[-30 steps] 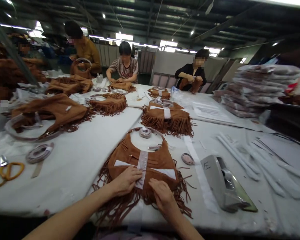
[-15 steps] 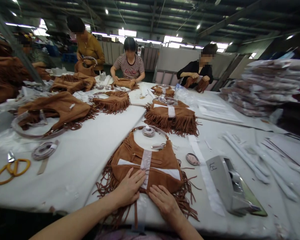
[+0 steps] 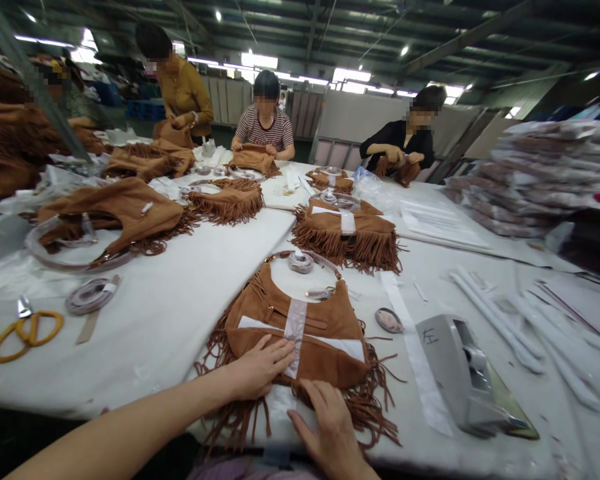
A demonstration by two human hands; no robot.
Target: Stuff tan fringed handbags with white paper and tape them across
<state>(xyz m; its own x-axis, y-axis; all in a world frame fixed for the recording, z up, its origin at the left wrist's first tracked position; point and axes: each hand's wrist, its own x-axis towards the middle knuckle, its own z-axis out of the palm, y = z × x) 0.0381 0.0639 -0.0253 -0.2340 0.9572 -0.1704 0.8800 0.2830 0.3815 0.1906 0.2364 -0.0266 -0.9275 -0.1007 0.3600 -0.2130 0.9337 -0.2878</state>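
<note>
Brown and fringed, the bag (image 3: 325, 365) lay flat on the counter (image 3: 145, 353) in the head view, directly before the person, with a translucent strip (image 3: 296, 320) down its middle across white paper (image 3: 349, 349). Of the hands, the left hand (image 3: 263, 368) rested palm down on the bag, fingers extended to the strip, grasping nothing. The right hand (image 3: 325, 420), thumb spread wide, touched the lower edge with its fingertips, gripping nothing visible. A dispenser (image 3: 447, 373) stood to the right; scissors (image 3: 27, 331) lay far left.
</note>
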